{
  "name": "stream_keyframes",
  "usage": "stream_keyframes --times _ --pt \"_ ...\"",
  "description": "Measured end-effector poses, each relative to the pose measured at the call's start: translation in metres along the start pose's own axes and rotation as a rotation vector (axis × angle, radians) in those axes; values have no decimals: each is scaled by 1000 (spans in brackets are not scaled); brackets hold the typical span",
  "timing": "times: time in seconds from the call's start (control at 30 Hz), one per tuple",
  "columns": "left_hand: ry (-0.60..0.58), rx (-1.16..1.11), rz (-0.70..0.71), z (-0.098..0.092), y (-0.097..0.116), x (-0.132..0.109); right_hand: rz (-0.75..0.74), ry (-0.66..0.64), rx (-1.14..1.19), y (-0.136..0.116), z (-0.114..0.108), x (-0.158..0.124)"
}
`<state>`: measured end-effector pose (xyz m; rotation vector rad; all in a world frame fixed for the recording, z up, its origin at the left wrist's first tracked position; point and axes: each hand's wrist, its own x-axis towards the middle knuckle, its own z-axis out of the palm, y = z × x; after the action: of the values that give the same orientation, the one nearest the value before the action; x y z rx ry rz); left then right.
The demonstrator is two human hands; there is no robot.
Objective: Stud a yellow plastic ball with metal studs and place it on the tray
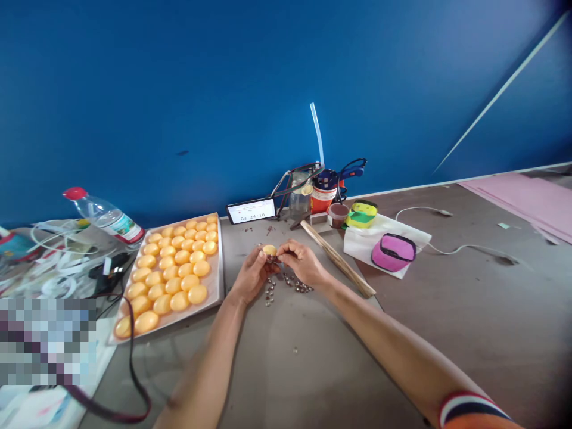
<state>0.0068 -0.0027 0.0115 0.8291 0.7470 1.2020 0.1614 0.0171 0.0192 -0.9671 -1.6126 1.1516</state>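
My left hand (251, 275) is closed around a shiny yellow oval piece (269, 249), with small dark, glinting bits at its near edge. At that same edge, my right hand (302, 263) pinches with thumb and forefinger; whatever is between the fingertips is too small to name. Small shiny metal-looking beads (304, 288) lie scattered on the grey table (295, 381) just below both hands. To the left, a shallow white tray (220, 262) carries rows of similar yellow oval pieces (180, 301).
A phone (251, 210) showing a timer leans at the back beside a glass jar (300, 199) and an orange cup (322, 200). A wooden stick (339, 260) lies to the right, near a pink-and-black item (393, 252) on white paper. Cables and a bottle (109, 219) crowd the left.
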Motion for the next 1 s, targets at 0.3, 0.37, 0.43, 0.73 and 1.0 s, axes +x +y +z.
stream_keyframes --times 0.3,0.37,0.43,0.73,1.0 --pt "-12 20 24 2 -2 0 70 -4 7 -9 3 -2" --pt "-19 24 27 2 -2 0 80 -5 31 -9 4 -2" --pt "-21 31 21 2 -2 -1 81 -2 61 -7 5 -3" --pt "-19 43 18 4 -1 -2 82 -17 112 -8 5 -3" --pt "-11 62 10 6 -1 -2 96 -7 64 -16 6 -4"
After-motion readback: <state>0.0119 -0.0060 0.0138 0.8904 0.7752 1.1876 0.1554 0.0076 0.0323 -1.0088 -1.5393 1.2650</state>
